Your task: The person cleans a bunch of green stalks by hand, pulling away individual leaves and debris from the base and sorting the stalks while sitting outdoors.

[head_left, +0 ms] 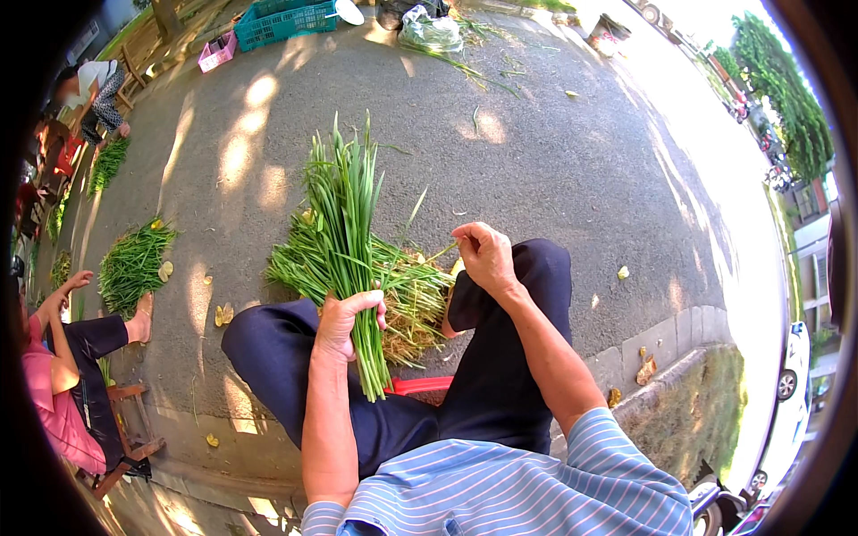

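Observation:
My left hand [349,323] is closed round the lower part of a thick bunch of garlic chives [344,196], held upright above my lap with its leaf tips pointing away from me. To its right my right hand [487,259] is raised over my right knee, finger and thumb pinching a thin leaf blade [440,254]. Beneath the bunch, between my feet, lies a loose heap of green chives [293,266]. Yellowish, straw-like trimmings [413,326] lie at the heap's right side, partly hidden by my right leg.
A person in pink [67,393] sits at the left near another green heap [134,261]. Farther back another person [94,94] bends over greens. A teal crate [284,24], a pink basket [217,52] and a plastic bag [429,31] stand at the far side. A kerb [661,384] runs at right.

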A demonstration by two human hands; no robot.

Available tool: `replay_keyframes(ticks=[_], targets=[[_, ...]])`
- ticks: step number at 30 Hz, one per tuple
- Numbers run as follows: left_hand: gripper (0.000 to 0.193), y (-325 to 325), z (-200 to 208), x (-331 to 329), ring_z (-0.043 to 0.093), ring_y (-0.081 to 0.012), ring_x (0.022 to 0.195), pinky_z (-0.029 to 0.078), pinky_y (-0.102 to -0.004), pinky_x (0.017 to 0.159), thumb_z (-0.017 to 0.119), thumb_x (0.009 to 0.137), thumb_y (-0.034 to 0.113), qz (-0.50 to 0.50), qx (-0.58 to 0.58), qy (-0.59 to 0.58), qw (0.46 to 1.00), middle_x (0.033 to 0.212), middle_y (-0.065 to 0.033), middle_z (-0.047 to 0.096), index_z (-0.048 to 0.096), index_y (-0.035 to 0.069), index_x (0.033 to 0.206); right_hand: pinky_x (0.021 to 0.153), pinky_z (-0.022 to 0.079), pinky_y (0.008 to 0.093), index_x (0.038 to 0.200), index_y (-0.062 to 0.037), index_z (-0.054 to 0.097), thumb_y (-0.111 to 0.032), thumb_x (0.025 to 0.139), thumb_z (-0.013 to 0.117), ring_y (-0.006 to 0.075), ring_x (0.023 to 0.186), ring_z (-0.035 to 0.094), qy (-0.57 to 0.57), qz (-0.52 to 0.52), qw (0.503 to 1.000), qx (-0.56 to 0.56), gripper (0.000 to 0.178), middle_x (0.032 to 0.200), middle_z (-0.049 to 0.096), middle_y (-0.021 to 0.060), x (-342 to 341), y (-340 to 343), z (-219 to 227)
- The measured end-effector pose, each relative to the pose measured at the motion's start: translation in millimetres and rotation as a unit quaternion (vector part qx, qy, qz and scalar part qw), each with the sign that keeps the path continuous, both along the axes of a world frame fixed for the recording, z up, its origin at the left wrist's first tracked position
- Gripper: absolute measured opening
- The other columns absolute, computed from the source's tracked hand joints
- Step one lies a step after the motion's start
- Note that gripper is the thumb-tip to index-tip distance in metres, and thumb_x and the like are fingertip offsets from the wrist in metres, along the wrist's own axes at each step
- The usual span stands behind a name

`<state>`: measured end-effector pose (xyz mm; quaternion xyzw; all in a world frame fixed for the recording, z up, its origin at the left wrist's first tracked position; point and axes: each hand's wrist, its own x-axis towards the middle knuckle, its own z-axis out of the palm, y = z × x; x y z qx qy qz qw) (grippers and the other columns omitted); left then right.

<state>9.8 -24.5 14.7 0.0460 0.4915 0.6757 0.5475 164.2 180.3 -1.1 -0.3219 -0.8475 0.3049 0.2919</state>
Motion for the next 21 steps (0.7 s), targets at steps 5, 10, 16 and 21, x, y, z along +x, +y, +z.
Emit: replay_keyframes(ticks=[5,10,16,21], targets=[[0.024,0.4,-1.3,-0.2,0.058,-0.0171,0.05,0.052,-0.0296,0.047,0.067,0.075,0.008,-0.002,-0.008,-0.006,1.0,0.067,-0.0085,0.059,0.056,0.001,0.096,0.063,0.051,0.0373,0.087,-0.0078,0.065,-0.003,0.079,0.058,0.0307,0.071,0.063,-0.029,-0.008,0.991,0.131,0.011,0.084,0.064,0.0114,-0.8,-0.8,-1.9],[0.023,-2.9,1.3,-5.1,0.058,-0.0176,0.05,0.052,-0.0305,0.047,0.065,0.076,0.008,0.016,0.003,-0.01,1.0,0.067,-0.0085,0.059,0.056,0.002,0.096,0.059,0.05,0.0333,0.09,-0.0057,0.066,-0.005,0.08,0.059,0.0239,0.062,0.063,-0.024,-0.046,0.998,0.022,0.012,0.073,0.064,0.0113,9.1,13.8,-9.5],[0.024,-6.1,-0.9,-9.8,0.058,-0.018,0.052,0.052,-0.0313,0.049,0.064,0.078,0.01,0.047,0.01,-0.012,0.999,0.068,-0.0086,0.06,0.056,0.001,0.099,0.053,0.045,0.0264,0.096,-0.0006,0.066,-0.005,0.079,0.054,0.0066,0.055,0.052,-0.044,0.038,0.967,-0.248,0.021,0.062,0.059,0.004,18.0,4.9,-7.5],[0.023,-4.8,-4.9,-12.6,0.058,-0.0179,0.052,0.052,-0.0311,0.05,0.064,0.078,0.01,0.064,0.016,-0.007,0.998,0.068,-0.0076,0.059,0.056,0.001,0.098,0.061,0.051,0.0335,0.093,-0.0044,0.068,-0.011,0.078,0.059,0.0234,0.065,0.065,-0.163,0.19,0.949,-0.19,0.019,0.072,0.066,0.0144,20.2,-13.1,-3.3]])
